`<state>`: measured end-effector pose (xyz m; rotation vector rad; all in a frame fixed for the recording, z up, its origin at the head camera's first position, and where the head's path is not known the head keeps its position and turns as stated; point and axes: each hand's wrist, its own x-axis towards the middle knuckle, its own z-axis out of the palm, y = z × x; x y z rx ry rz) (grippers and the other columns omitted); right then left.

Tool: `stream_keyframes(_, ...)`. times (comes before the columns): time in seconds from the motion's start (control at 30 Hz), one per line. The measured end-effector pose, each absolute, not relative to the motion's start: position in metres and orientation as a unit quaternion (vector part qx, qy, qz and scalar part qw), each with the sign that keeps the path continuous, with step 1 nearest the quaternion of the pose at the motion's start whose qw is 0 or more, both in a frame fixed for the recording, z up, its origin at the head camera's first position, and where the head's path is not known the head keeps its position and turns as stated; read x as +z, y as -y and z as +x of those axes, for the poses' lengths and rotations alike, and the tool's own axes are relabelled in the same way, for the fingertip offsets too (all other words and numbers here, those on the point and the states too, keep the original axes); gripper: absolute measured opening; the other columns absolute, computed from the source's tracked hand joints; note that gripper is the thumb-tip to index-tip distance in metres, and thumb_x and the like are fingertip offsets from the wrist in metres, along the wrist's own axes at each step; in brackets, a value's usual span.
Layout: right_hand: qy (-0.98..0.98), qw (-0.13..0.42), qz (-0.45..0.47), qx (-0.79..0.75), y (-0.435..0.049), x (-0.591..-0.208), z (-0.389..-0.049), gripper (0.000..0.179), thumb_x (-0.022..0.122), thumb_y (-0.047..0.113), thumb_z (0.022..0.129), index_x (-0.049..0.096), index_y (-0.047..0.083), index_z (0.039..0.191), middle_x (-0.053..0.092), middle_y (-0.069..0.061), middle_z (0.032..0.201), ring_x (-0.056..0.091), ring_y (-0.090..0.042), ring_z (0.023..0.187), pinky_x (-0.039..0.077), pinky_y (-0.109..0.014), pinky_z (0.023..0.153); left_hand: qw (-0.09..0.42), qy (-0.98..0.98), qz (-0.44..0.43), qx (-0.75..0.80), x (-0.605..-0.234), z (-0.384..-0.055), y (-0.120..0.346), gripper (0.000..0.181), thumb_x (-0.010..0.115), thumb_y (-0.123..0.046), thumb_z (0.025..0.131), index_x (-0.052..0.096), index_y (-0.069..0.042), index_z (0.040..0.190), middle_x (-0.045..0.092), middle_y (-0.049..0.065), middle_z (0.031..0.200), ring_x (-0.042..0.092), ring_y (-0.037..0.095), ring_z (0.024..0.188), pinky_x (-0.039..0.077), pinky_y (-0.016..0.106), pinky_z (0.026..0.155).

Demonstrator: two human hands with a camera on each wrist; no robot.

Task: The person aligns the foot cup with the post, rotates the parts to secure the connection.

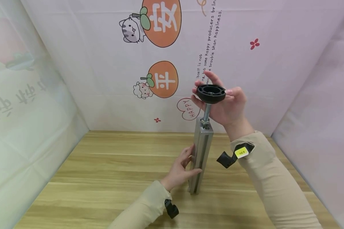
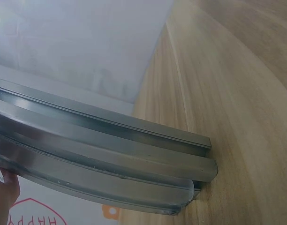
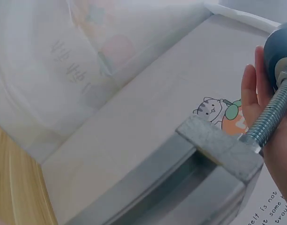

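Note:
A slotted aluminium profile [image 1: 200,156] stands upright on the wooden table, tilted slightly in the head view. My left hand [image 1: 179,171] grips its lower half, thumb across the front and fingers behind. From the profile's top end plate [image 3: 223,147] rises a threaded rod [image 3: 275,112] with a nut at its base. The rod carries a levelling foot [image 1: 211,99] with a round black base. My right hand [image 1: 229,106] holds that base by its rim, thumb on the right and fingers on the far left side. In the left wrist view the profile's lower end [image 2: 200,164] meets the table.
The wood-grain table [image 1: 109,165] spreads around the profile. Behind it hangs a white printed cloth [image 1: 111,82], with further cloth walls [image 1: 315,105] at left and right. Each wrist wears a black camera mount [image 1: 227,159].

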<state>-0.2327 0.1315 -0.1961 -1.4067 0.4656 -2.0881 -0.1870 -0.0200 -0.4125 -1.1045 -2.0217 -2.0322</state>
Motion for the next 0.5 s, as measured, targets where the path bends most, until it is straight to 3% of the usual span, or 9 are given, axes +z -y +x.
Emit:
stream_keyframes(0.23,-0.173,0.29,-0.515,-0.788,-0.133,-0.195,-0.232,0.056,0.039,0.007,0.077,0.053,0.006,0.131,0.046,-0.019,0.121,0.049,-0.033,0.118,0.04,-0.038,0.103,0.035,0.657,-0.359,-0.662,-0.413,-0.186,0.02,0.086,0.069,0.005,0.081,0.021,-0.011,0.151,0.036,0.017,0.139,0.042,0.007,0.118,0.037,0.033,0.109)
stream_keyframes(0.5,-0.303,0.184,-0.53,-0.771,-0.143,-0.193,-0.232,0.045,0.046,0.005,0.088,0.054,0.008,0.132,0.054,-0.014,0.127,0.049,-0.027,0.121,0.035,-0.03,0.105,0.027,0.663,-0.35,-0.661,-0.411,-0.185,0.02,0.086,0.07,0.004,0.081,0.022,-0.012,0.151,0.036,0.016,0.14,0.042,0.005,0.119,0.035,0.03,0.11)
